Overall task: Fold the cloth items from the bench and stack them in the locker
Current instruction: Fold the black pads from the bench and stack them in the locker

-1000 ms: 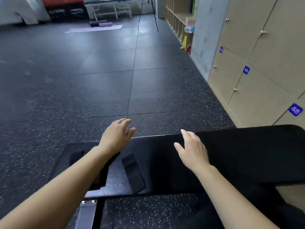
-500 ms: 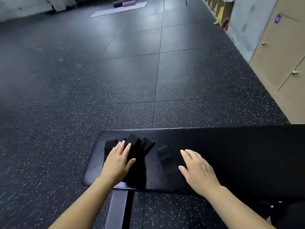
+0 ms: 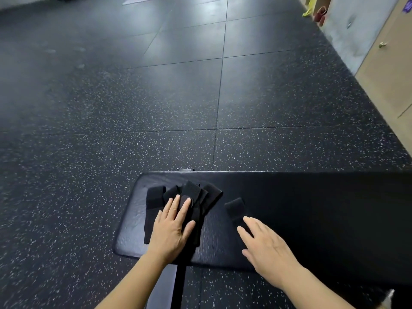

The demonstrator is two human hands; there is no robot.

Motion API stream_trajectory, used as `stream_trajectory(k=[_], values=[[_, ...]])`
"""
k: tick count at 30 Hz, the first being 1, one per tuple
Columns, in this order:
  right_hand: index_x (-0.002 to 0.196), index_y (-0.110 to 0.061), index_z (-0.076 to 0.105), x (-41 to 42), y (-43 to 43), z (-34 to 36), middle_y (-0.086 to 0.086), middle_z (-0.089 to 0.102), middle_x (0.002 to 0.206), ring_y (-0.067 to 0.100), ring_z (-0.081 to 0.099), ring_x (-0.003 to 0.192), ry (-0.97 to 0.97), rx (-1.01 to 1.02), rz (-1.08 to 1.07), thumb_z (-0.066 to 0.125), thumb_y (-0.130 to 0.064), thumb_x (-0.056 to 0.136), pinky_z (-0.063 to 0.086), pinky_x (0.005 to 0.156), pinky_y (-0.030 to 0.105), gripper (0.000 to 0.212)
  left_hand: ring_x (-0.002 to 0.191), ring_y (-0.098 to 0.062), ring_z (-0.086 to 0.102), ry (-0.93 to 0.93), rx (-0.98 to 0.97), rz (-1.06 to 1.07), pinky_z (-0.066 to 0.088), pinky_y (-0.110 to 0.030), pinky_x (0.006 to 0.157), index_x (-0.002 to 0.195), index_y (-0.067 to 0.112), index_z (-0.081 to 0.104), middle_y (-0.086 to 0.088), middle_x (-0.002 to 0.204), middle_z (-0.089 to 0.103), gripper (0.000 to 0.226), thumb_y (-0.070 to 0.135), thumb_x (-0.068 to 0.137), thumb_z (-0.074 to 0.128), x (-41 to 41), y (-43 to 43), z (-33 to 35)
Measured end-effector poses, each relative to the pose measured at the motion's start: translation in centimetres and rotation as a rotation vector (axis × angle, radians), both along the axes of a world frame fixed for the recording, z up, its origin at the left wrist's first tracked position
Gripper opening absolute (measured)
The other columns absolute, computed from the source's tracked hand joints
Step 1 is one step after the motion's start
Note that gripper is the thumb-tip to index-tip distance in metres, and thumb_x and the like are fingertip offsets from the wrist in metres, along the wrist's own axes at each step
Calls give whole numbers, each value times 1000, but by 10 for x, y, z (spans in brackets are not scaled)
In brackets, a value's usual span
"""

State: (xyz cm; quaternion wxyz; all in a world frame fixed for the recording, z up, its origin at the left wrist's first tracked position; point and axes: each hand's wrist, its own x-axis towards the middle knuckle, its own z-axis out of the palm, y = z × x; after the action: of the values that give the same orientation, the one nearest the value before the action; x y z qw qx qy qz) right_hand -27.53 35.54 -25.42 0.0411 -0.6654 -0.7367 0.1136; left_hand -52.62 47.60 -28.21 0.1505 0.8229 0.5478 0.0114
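A black padded bench (image 3: pixel 312 208) runs across the lower part of the view. On its left end lies a pile of several black cloth straps (image 3: pixel 200 195), fanned out. My left hand (image 3: pixel 171 228) rests flat on this pile with straight fingers. A separate black strap (image 3: pixel 235 207) lies to the right of the pile. My right hand (image 3: pixel 265 248) hovers over or touches the near end of that strap, fingers straight and spread. One strap end hangs over the bench's near edge below my left wrist.
Dark speckled rubber floor (image 3: pixel 156 108) spreads beyond the bench. Beige wooden locker doors (image 3: pixel 388 70) line the right edge, all closed in view. A grey wall section (image 3: pixel 352 25) and small coloured items (image 3: pixel 316 12) sit at the far right.
The view tilted down and the bench end came nearer. My left hand moved onto the strap pile and settled flat. My right hand came down toward the single strap.
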Motion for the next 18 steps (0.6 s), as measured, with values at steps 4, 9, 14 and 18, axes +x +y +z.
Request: stream_trajectory(k=[4,9,14,18], values=[[100,-12,76,1,2,-3,12,71,108,25,70,99,-49,-39,23,96,-34,37,57,81,33,69,148,-28,23,-4,19,0,30,-56,111,151,35,25,-6,159,28,70,71,93,10,9,-4,-3],[101,-13,76,19,-2,-3,12,71,110,24,70,99,-50,-79,-65,96,-34,36,57,80,31,72,143,-31,33,-17,48,-67,35,-56,106,149,34,27,-8,155,37,61,64,97,14,59,-23,-3],[102,-14,76,63,-19,-1,10,71,109,23,70,99,-60,-76,-164,96,-33,37,56,78,30,71,140,-33,40,-3,66,-73,41,-55,102,148,32,31,-10,151,43,60,61,99,13,117,-42,-4],[126,-12,62,101,-35,14,17,55,135,28,55,125,-57,-108,-260,86,-31,67,47,99,33,66,139,-32,42,7,82,-107,44,-56,101,148,30,33,-10,150,46,58,57,97,27,168,-60,-4]])
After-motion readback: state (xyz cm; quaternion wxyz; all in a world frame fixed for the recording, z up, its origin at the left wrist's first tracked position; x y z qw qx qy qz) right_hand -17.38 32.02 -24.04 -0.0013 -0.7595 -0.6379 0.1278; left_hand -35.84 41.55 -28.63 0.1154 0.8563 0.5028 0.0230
